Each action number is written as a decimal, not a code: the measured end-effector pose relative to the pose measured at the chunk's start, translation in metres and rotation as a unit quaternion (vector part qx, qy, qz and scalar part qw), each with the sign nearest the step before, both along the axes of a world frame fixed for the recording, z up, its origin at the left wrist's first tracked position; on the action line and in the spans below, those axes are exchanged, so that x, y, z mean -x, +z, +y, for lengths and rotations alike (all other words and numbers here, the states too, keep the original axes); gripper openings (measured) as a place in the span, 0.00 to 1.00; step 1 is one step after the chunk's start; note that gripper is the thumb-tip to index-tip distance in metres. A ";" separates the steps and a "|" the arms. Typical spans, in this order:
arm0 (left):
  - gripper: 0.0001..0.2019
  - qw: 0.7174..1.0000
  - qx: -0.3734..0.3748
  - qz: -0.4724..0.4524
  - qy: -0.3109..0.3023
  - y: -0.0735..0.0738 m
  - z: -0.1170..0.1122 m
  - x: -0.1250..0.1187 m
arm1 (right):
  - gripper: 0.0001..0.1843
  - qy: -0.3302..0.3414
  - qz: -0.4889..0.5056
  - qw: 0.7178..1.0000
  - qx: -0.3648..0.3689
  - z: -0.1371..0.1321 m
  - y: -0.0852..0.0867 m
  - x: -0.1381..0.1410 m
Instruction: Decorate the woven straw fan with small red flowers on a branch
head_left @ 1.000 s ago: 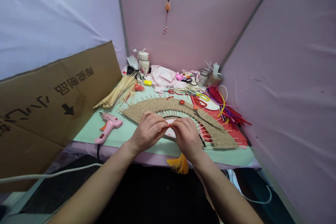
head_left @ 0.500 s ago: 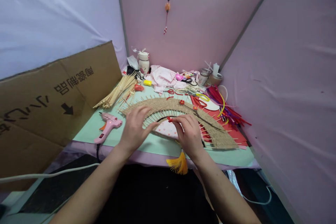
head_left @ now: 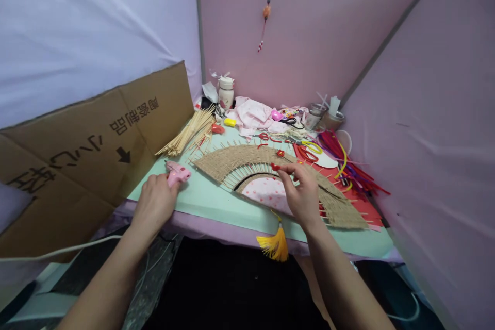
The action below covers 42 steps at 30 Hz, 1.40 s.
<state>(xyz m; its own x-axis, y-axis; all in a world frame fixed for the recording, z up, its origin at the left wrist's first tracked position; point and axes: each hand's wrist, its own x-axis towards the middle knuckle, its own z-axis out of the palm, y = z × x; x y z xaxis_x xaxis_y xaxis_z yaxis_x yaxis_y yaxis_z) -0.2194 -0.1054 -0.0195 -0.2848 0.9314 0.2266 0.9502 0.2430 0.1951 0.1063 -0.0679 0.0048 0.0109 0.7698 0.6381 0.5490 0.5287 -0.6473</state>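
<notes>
My left hand [head_left: 154, 203] is wrapped round the handle of a pink hot glue gun [head_left: 178, 173], at the left of the table; its nozzle points up and left. Between thumb and fingertips, my right hand [head_left: 303, 193] pinches a small red flower [head_left: 275, 166] above a fan [head_left: 228, 161]. The fan is a wide arc of woven twine on thin sticks, with a pink dotted fabric half-circle [head_left: 266, 192] at its base. A second red flower [head_left: 280, 153] with an orange centre lies on the twine band. A yellow tassel [head_left: 275, 245] hangs over the table's front edge.
A cardboard sheet [head_left: 96, 149] stands along the left side. Behind the fan lie bundled wooden sticks [head_left: 189, 131], yellow-handled scissors [head_left: 312, 147] and a crumpled pink cloth [head_left: 253, 112]. Coloured pipe cleaners [head_left: 350, 167] spread at the right. A white bottle [head_left: 226, 93] stands at the back.
My left hand has moved left from over the fan and taken hold of the glue gun. My right hand has lifted the red flower off the fan's base area. The view has shifted left.
</notes>
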 end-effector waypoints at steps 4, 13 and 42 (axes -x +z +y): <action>0.21 0.963 -0.131 -0.230 -0.057 0.030 -0.014 -0.020 | 0.12 0.025 0.181 0.970 0.163 0.009 -0.005 -0.003; 0.22 0.653 -0.055 -0.727 -0.203 0.018 -0.007 -0.144 | 0.15 0.014 0.301 0.928 0.219 0.020 -0.011 -0.009; 0.24 0.703 -0.017 -0.678 -0.216 -0.005 0.003 -0.178 | 0.13 -0.034 0.377 0.900 0.216 0.019 -0.007 -0.008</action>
<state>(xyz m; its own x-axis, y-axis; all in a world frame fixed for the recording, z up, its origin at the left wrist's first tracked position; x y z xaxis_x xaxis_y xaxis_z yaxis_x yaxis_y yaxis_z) -0.0410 -0.1027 -0.0250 0.0474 0.9979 0.0448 -0.1302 -0.0383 0.9907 0.1148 -0.0484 -0.0023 0.3717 0.9256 0.0711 -0.1107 0.1202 -0.9866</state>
